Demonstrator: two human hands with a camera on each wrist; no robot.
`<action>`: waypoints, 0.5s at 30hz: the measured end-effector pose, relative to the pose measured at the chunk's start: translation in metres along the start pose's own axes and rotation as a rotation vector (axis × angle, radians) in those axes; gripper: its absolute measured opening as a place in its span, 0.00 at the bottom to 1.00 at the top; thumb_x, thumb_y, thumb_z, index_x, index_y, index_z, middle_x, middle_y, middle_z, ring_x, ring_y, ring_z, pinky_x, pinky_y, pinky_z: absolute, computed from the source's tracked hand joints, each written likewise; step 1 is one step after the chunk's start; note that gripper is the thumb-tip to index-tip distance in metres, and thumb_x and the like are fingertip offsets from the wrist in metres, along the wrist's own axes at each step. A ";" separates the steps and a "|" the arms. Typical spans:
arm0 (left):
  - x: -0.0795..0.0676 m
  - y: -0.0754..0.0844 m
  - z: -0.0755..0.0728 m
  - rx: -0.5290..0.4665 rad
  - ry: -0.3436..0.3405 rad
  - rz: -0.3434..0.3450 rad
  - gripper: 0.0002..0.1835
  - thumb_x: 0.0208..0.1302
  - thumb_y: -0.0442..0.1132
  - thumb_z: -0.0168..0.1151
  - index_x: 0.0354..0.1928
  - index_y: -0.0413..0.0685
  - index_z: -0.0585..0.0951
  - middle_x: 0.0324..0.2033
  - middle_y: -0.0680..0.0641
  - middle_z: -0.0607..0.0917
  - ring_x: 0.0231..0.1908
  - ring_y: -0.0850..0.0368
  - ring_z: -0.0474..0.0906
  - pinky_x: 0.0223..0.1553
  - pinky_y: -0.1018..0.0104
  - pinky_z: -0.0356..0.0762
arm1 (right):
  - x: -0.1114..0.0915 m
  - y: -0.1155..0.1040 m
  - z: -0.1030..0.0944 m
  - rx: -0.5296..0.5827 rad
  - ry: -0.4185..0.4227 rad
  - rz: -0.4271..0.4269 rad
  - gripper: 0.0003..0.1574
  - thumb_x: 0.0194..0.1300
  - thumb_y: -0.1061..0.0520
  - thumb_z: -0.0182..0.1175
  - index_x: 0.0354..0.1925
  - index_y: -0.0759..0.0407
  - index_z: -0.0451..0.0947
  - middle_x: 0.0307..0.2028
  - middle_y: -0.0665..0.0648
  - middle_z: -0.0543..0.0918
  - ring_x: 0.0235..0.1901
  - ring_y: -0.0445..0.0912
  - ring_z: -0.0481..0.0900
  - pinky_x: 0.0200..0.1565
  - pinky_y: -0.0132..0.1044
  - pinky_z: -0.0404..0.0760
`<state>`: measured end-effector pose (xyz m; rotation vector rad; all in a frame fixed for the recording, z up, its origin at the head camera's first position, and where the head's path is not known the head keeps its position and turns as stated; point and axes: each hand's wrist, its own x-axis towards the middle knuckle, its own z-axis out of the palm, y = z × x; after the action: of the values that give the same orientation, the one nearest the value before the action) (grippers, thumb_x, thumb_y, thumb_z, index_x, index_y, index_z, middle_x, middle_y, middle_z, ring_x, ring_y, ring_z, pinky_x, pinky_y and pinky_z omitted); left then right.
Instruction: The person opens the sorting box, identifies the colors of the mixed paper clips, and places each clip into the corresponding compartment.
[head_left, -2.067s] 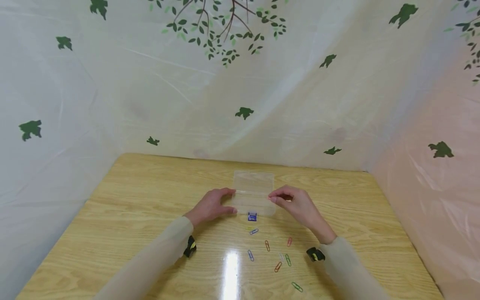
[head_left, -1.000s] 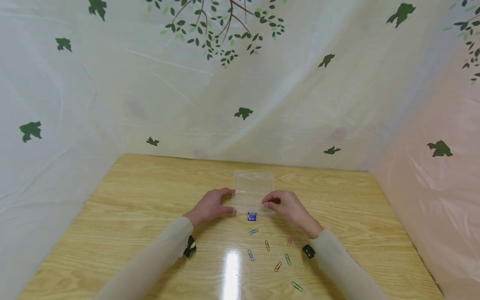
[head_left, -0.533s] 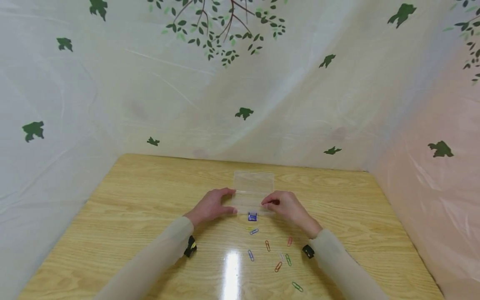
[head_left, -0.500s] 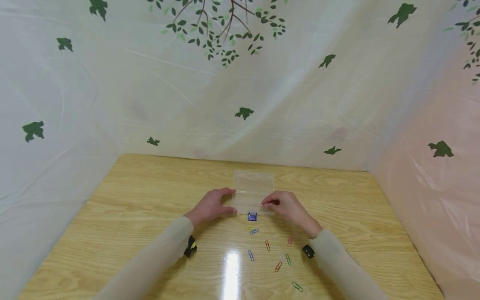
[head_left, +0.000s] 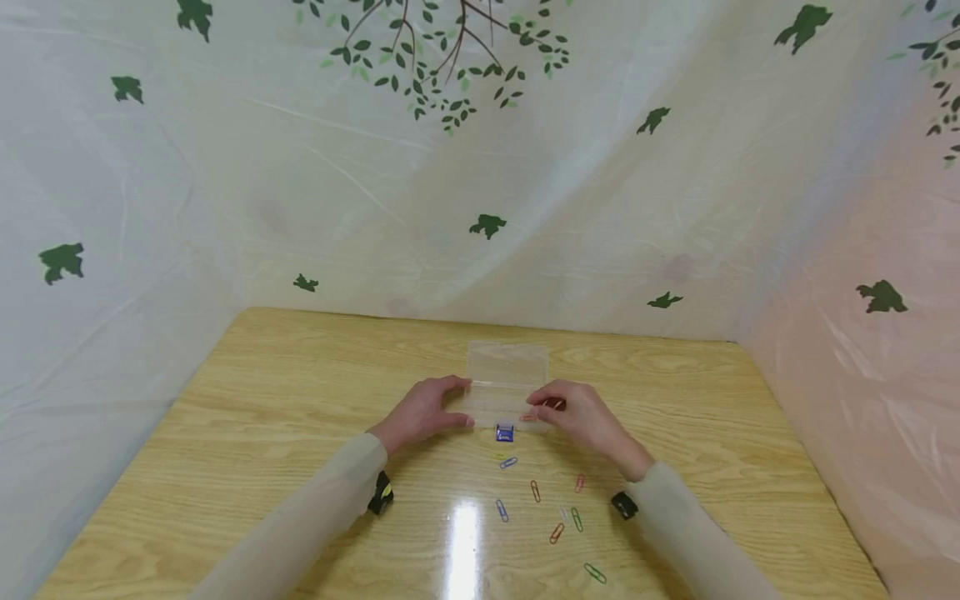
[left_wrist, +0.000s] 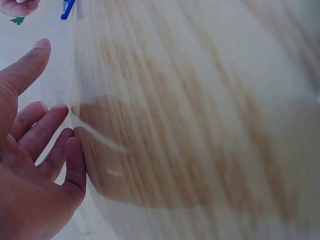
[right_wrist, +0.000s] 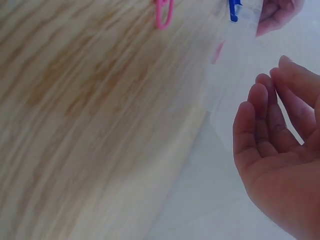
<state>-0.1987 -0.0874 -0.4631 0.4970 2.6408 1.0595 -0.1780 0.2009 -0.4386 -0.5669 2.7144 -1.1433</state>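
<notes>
A clear plastic box (head_left: 495, 408) lies on the table, its lid (head_left: 508, 364) flipped back away from me. At its left end my left hand (head_left: 423, 410) holds it, thumb at the front corner and index finger near the hinge. A blue latch (head_left: 505, 433) sits at the box's front edge. Over the right part of the box is my right hand (head_left: 581, 412), thumb and fingertips apart with nothing between them. Below its fingertips a small pink paper clip (right_wrist: 218, 52) lies in the box. In the right wrist view the right hand's fingers are loosely bent.
Several paper clips lie scattered on the wooden table (head_left: 300, 375) in front of the box, among them a blue clip (head_left: 502, 511), a red clip (head_left: 557, 533), a pink clip (head_left: 580, 483) and a green clip (head_left: 595, 573). Leaf-printed sheeting (head_left: 360, 208) encloses the table's back and sides.
My right hand moved left and down over the box with its pinched fingers, then parted them and drew slightly right. The small pink clip now shows beneath them. The left hand stayed put.
</notes>
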 end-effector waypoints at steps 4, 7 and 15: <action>0.000 -0.001 0.000 -0.005 0.001 0.007 0.36 0.62 0.45 0.77 0.70 0.43 0.76 0.67 0.43 0.79 0.70 0.42 0.70 0.73 0.49 0.66 | -0.006 -0.002 -0.005 -0.002 0.016 -0.031 0.12 0.72 0.59 0.66 0.51 0.61 0.86 0.46 0.53 0.88 0.39 0.42 0.83 0.40 0.33 0.85; 0.000 -0.001 0.001 -0.003 0.003 0.009 0.36 0.62 0.46 0.77 0.70 0.43 0.76 0.67 0.43 0.79 0.70 0.42 0.70 0.73 0.48 0.66 | -0.011 -0.002 -0.009 -0.001 0.023 -0.058 0.13 0.72 0.58 0.66 0.52 0.61 0.86 0.48 0.55 0.88 0.40 0.43 0.84 0.42 0.35 0.85; 0.001 -0.002 0.000 0.002 -0.003 0.004 0.36 0.62 0.46 0.77 0.70 0.44 0.75 0.68 0.43 0.78 0.70 0.42 0.70 0.73 0.48 0.65 | -0.024 0.000 -0.019 0.032 0.058 -0.062 0.15 0.71 0.57 0.68 0.52 0.62 0.85 0.48 0.58 0.87 0.43 0.45 0.84 0.45 0.37 0.86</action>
<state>-0.2002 -0.0882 -0.4647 0.5043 2.6397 1.0575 -0.1608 0.2228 -0.4255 -0.6276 2.7394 -1.2345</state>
